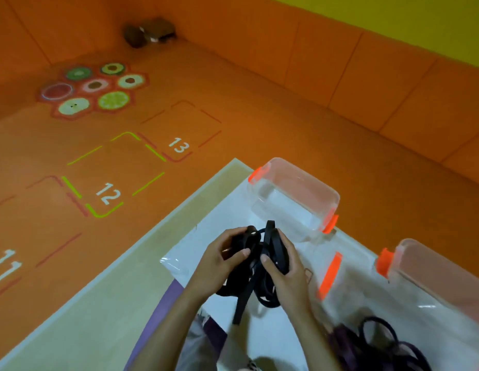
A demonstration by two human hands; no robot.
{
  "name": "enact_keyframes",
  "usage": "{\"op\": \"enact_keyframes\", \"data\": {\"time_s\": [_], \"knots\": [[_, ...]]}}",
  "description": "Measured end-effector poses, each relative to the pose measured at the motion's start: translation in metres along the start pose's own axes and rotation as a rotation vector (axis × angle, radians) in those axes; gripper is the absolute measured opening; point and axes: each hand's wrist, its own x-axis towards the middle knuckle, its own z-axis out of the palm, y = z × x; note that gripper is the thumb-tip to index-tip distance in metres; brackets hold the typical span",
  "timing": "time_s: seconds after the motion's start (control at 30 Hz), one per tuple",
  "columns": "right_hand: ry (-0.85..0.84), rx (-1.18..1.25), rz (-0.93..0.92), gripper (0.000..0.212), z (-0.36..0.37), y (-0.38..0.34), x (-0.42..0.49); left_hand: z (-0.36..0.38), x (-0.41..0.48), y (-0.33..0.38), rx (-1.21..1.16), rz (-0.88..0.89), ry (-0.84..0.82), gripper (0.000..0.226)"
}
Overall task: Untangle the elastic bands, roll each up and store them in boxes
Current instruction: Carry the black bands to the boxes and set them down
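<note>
A tangled bundle of black elastic bands (255,266) is held up over a white sheet (222,231). My left hand (219,261) grips its left side and my right hand (285,269) grips its right side, thumbs pressed on the bands. Loose ends hang down below my hands. A clear plastic box with orange clips (294,199) stands open just beyond my hands. A second clear box (431,274) stands at the right. Another pile of dark bands (380,346) lies at the lower right.
A clear lid with an orange clip (330,274) lies between the two boxes. The low table's beige edge (125,279) runs diagonally. Beyond it lies an orange floor with numbered squares (109,194) and fruit pictures (93,87). Orange padded walls (340,76) enclose the room.
</note>
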Motion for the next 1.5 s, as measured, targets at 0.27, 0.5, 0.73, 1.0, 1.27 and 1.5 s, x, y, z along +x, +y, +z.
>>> {"op": "enact_keyframes", "data": {"time_s": [0.27,0.5,0.73,1.0,1.27,1.5], "knots": [[0.055,-0.218,0.312,0.079,0.059,0.066,0.026,-0.037,0.075,-0.083,0.454,-0.054,-0.152,0.046],[0.073,-0.466,0.479,0.108,0.08,0.098,0.015,-0.019,0.08,-0.117,0.703,-0.211,-0.395,0.056],[0.107,-0.649,0.572,0.108,0.087,0.093,-0.004,-0.041,0.081,-0.131,1.1,-0.03,-0.449,0.066],[0.248,-0.703,0.505,0.099,0.088,0.088,-0.03,-0.058,0.097,-0.124,1.188,0.033,-0.442,0.072],[0.27,-0.733,0.492,0.091,0.082,0.088,-0.051,-0.059,0.06,-0.113,1.293,0.239,-0.354,0.075],[0.223,-0.871,0.498,0.086,0.056,0.083,-0.086,-0.036,0.036,-0.097,1.329,0.354,-0.369,0.064]]}}
